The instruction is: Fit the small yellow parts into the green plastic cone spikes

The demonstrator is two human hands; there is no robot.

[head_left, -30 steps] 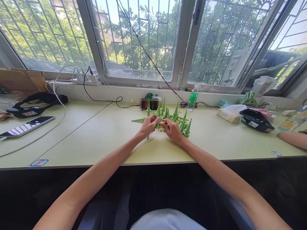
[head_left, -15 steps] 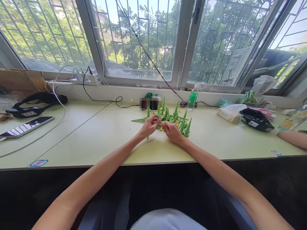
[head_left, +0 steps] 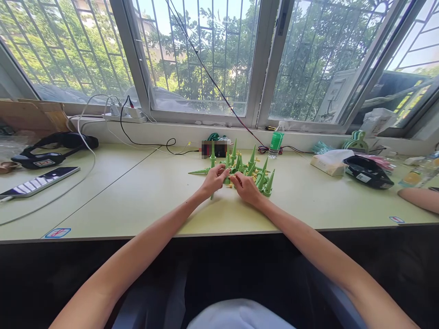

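Observation:
My left hand is closed around a green plant watering spike, whose pointed end shows below the fingers. Close beside it, my right hand pinches with thumb and forefinger at the left fingertips; whatever is in that pinch is too small and covered to make out. Around and behind both hands lies a cluster of green watering spikes, several upright on their wide ends with points up. One spike lies flat to the left. Small yellow valve pieces are scattered among them.
A dark box-like device and a green-labelled bottle stand behind the cluster. To the right are a tissue box, a black head strap and another person's arm. A phone and cable lie left.
Both hands stay almost in place over the spikes, with only slight finger movement. The whole view has shifted a little.

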